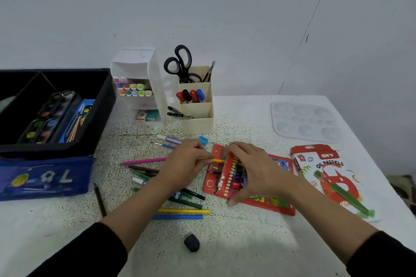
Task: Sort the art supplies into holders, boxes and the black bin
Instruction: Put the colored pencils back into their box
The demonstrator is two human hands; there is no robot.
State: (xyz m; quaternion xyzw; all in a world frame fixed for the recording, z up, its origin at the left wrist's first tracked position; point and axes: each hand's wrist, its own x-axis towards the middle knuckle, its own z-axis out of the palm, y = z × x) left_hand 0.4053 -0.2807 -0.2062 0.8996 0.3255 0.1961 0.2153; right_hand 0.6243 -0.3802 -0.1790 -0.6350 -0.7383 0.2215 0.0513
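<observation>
A black eraser (191, 242) lay nearest. Farther, the left hand (182, 165) pinched a yellow pencil (216, 160) lying left-right, its right end at the red box (210, 184) the right hand (253, 168) gripped.

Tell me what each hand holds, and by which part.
Left hand pinches a yellow pencil by the end away from the box. Right hand grips the red pencil box across its tray, thumb at the near edge.

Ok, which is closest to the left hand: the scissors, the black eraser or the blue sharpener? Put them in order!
1. Blue sharpener, just behind the left hand.
2. Black eraser, toward the near edge.
3. Scissors, in the holder at the back.
</observation>
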